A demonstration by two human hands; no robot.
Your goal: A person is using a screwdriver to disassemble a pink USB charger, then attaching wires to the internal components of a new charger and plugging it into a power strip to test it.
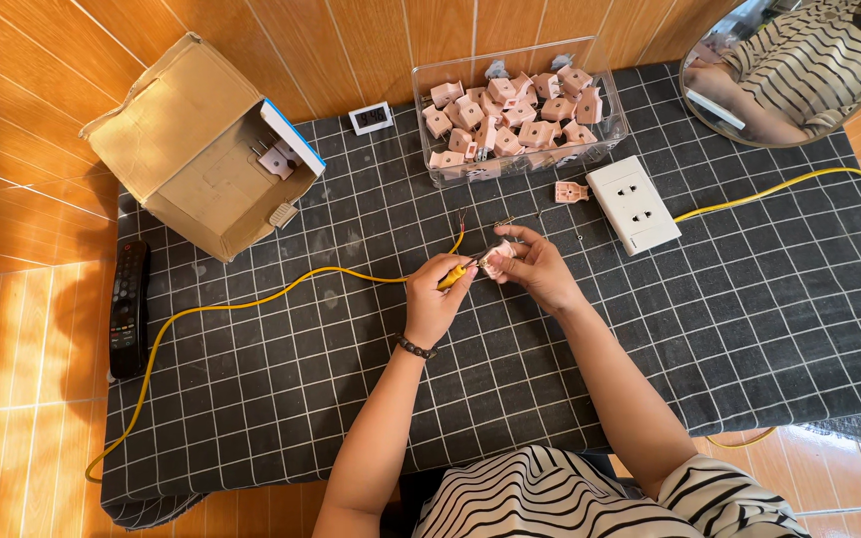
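Note:
My left hand [435, 297] pinches the end of a yellow cable [251, 302] that runs left across the dark grid-patterned cloth [351, 379]. Its stripped wire ends stick up just beyond my fingers. My right hand [538, 267] holds a small pink plug part [495, 259] right against the cable end. Both hands meet over the middle of the cloth.
A clear tub [520, 108] of several pink plug parts stands at the back. One loose pink plug [571, 191] lies beside a white socket plate [634, 203] with its own yellow cable. An open cardboard box [201, 149], a small timer [372, 118], a black remote [130, 307] and a round mirror [794, 65] surround the cloth.

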